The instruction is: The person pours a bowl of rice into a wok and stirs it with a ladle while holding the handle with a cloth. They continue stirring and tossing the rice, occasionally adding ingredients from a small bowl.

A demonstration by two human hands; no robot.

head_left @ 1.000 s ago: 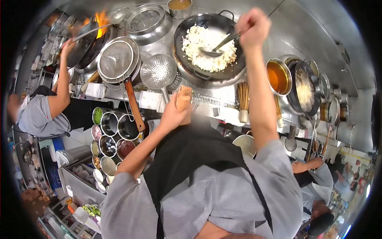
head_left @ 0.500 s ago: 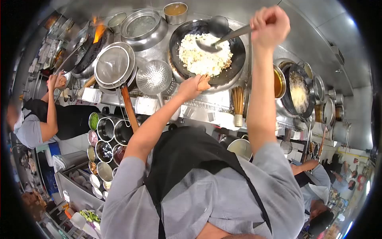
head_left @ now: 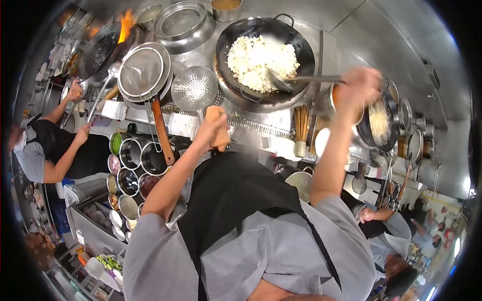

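A black wok [head_left: 306,52] on the stove holds pale fried rice [head_left: 251,60], partly blurred. My right hand [head_left: 362,86], smeared by motion, is closed round the handle of a metal ladle [head_left: 279,80]; the ladle's head touches the rice at the wok's right side. Below and left of the wok, apart from its rim, my left hand [head_left: 213,131] grips what looks like a folded tan cloth [head_left: 221,138]. Near that hand lies a perforated skimmer [head_left: 195,89]. A bamboo brush [head_left: 301,125] stands below the wok.
Wire strainers [head_left: 142,72] sit left of the skimmer. Pots of ingredients [head_left: 131,153] stand at lower left. Another wok [head_left: 379,120] is at right. A co-worker [head_left: 50,145] at far left works by a flaming wok [head_left: 100,52]; another person [head_left: 394,226] is at lower right.
My left hand has left the wok's rim and moved down and left. My right hand has come down, tilting the ladle's handle nearly level. The left co-worker's hands have moved apart.
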